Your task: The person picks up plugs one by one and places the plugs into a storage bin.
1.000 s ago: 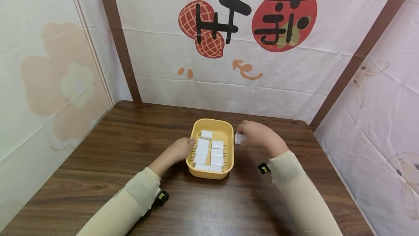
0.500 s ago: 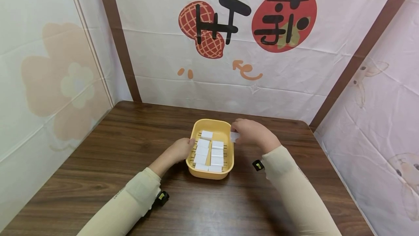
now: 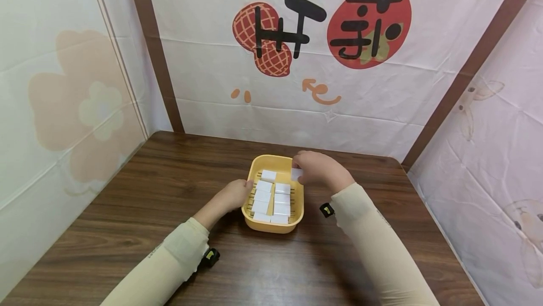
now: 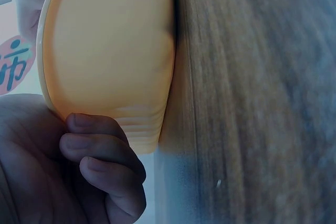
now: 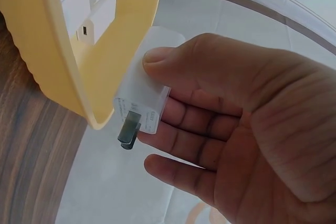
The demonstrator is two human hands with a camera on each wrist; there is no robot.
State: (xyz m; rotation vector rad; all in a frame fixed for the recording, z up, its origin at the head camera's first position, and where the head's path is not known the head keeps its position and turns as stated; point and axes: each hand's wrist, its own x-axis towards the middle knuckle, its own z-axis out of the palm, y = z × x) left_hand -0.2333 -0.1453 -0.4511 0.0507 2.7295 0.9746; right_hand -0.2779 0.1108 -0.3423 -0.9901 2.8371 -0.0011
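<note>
A yellow plastic basket (image 3: 271, 227) stands on the wooden table, with several white chargers (image 3: 261, 196) lying in two columns inside. My left hand (image 3: 232, 194) grips the basket's left rim, thumb over the edge; in the left wrist view its fingers (image 4: 105, 150) curl against the outer wall. My right hand (image 3: 320, 170) pinches a white charger (image 5: 147, 80) between thumb and fingers, over the far right rim of the basket. Two flat metal prongs (image 5: 128, 129) stick out of this charger's end in the right wrist view.
The brown wood table (image 3: 271, 268) runs back to a printed cloth wall (image 3: 203, 70). More cloth hangs on the left and right sides. Black straps show below both sleeves (image 3: 180, 252).
My right hand has moved left with the charger, from beside the basket to over its far right rim. The left hand has stayed on the basket's left rim.
</note>
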